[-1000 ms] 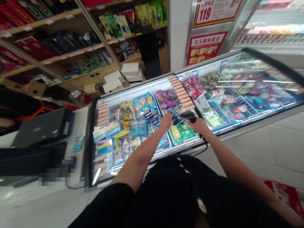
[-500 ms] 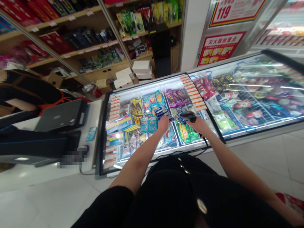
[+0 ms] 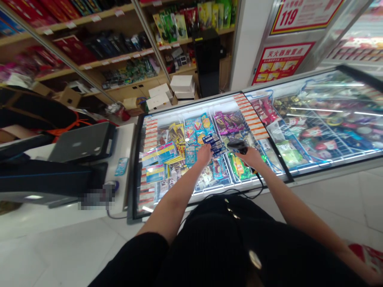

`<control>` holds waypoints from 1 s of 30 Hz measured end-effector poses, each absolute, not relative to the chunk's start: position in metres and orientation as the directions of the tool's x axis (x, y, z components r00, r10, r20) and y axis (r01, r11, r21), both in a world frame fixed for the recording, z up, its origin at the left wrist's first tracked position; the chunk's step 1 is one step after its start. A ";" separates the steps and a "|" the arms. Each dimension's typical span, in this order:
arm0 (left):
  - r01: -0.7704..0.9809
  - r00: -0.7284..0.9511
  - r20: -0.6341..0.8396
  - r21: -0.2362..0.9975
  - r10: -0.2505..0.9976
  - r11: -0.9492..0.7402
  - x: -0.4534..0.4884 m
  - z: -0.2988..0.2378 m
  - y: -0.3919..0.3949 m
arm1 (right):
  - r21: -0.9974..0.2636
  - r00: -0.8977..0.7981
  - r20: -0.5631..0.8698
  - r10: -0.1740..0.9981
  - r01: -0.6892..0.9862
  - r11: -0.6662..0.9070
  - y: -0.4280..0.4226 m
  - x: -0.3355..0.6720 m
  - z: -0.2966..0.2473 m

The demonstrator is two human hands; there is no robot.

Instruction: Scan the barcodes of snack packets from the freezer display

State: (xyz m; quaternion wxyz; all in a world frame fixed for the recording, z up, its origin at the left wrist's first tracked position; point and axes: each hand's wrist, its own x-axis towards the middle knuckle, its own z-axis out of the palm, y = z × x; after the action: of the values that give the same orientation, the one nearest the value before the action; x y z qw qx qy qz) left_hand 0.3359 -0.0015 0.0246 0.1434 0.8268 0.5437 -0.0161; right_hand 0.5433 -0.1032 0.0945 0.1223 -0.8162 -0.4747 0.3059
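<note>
My right hand (image 3: 251, 157) is wrapped around the handle of a black barcode scanner (image 3: 237, 145), its head pointing left over the chest freezer (image 3: 214, 184). A cable trails from the grip. The fingers of my left hand (image 3: 204, 154) are bent closed at the lower left edge of several dark-blue packs (image 3: 216, 142); the fingertips are partly hidden. Left of that hand are teal packs (image 3: 190, 154) and a stack of yellow packs (image 3: 176, 159). Purple ice-cream packs (image 3: 227, 122) lie beyond the scanner, with green ones (image 3: 239, 166) below it.
A counter (image 3: 125, 139) at the left bears a closed laptop (image 3: 82, 148), a dark machine (image 3: 48, 175) and a small blue pack (image 3: 121, 166). Part of another person (image 3: 38, 109) is behind it. Shelves (image 3: 125, 56) and white boxes (image 3: 182, 84) stand beyond the freezer.
The view has shifted slightly, so the scene sits farther right. More of the dark-blue packs shows beside my left hand. The scanner stays in my right hand.
</note>
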 end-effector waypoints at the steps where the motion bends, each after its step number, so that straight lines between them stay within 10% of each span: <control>1: 0.900 0.419 -0.182 0.213 0.890 -0.380 0.335 0.025 -0.001 | -0.483 0.371 -0.384 0.845 0.700 -0.527 -0.103 0.541 0.094; 30: 0.813 0.566 -0.078 0.219 0.821 -0.540 0.395 0.026 -0.006 | -0.592 0.467 -0.443 0.766 0.489 -0.640 -0.136 0.579 0.097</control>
State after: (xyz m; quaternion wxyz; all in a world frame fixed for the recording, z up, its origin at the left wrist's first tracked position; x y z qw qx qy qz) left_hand 0.3950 -0.0058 0.0257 0.1157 0.8772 0.4656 0.0167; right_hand 0.5788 -0.1357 0.0974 0.1953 -0.8338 -0.3763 0.3536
